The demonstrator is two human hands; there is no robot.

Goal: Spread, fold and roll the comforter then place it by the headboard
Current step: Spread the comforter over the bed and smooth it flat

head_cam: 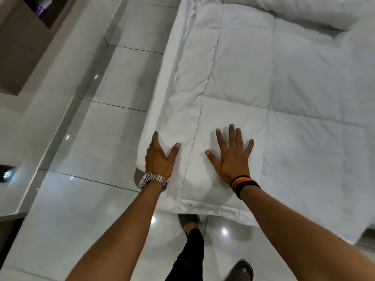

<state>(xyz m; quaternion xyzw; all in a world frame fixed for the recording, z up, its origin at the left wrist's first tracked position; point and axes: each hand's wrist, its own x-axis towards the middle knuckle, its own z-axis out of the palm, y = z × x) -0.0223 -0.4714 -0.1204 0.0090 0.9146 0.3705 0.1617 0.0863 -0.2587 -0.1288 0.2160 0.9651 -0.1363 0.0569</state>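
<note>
A white quilted comforter (253, 82) lies spread flat over the bed, with its near corner at the foot of the bed in front of me. My left hand (159, 157) rests on the comforter's left border strip near that corner, fingers straight and thumb spread. My right hand (233, 157) presses flat on the panel just right of the seam, all fingers splayed. Neither hand grips the fabric. A white pillow (316, 11) lies at the top right, toward the head of the bed.
Glossy white floor tiles (97, 138) run along the bed's left side. A brown and white cabinet (22, 57) stands at the far left. My legs and dark sandals (243, 270) are on the floor below the bed's corner.
</note>
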